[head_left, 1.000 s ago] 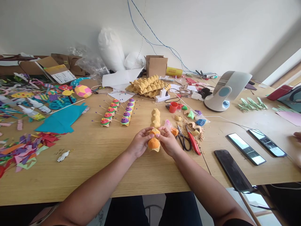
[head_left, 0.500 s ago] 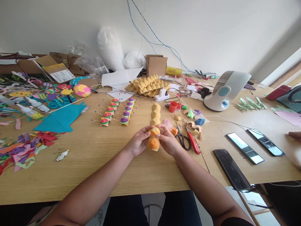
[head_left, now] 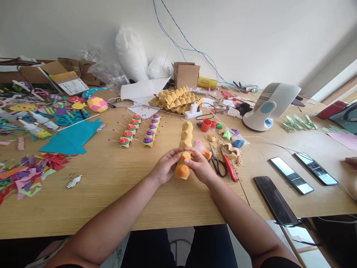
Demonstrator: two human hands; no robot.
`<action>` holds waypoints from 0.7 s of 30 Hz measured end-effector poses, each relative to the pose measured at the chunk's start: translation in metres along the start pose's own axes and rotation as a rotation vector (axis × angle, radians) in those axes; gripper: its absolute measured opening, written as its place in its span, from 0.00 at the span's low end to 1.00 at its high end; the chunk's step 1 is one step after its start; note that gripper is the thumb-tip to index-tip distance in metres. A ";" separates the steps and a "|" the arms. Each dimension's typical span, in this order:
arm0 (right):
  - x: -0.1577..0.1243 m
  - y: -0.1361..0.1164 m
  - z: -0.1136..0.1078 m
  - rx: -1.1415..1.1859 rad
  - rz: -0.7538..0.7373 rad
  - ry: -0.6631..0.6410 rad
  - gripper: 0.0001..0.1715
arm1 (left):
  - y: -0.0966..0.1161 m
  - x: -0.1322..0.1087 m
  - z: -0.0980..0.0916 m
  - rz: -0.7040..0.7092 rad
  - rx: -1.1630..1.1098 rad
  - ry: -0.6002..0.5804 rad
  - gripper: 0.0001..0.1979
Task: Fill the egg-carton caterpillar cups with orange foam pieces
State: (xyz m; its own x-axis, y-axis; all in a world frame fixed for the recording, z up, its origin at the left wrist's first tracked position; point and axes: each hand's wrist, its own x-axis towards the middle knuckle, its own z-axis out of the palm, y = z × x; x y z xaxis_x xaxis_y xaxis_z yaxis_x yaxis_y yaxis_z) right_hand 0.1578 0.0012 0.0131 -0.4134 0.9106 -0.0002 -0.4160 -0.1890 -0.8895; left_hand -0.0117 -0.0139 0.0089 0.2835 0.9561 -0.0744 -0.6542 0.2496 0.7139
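A yellow egg carton strip (head_left: 186, 139) stretches away from me over the table, with a row of bumps. Smooth orange clay (head_left: 182, 170) covers its nearest bump, and more orange shows on the second bump between my fingers. My left hand (head_left: 166, 165) grips the strip from the left, fingertips bent over the second bump. From the right, my right hand (head_left: 198, 163) closes on the same bump, its thumb pressed against the orange clay. Just right of this hand lie a lump of orange clay (head_left: 206, 154) and black-handled scissors (head_left: 219, 163).
Two finished-looking caterpillars, one red and green (head_left: 129, 133), one purple (head_left: 150, 130), stand left of centre. A red utility knife (head_left: 230, 168), several phones (head_left: 275, 201) and a white fan (head_left: 269, 108) are on the right. Paper scraps (head_left: 26, 173) cover the left; egg trays (head_left: 175, 99) lie behind.
My fingers have shifted slightly over the second bump, the right thumb pressing on its orange clay. The strip's far end leans a little more to the right.
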 end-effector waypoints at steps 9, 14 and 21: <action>0.003 0.005 -0.004 -0.083 -0.100 0.049 0.23 | 0.002 -0.001 0.002 0.005 0.053 0.027 0.19; 0.001 0.003 -0.001 -0.038 -0.090 0.044 0.22 | 0.000 0.000 0.003 0.013 0.069 0.019 0.20; -0.003 -0.004 0.003 0.077 -0.037 0.015 0.20 | -0.004 -0.003 0.003 0.035 0.112 0.007 0.20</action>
State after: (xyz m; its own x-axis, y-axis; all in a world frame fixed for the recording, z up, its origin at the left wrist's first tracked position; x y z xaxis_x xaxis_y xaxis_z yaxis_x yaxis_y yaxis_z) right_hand 0.1584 -0.0020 0.0179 -0.3847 0.9227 0.0243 -0.4916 -0.1826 -0.8515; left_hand -0.0080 -0.0184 0.0083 0.2570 0.9650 -0.0525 -0.5812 0.1977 0.7894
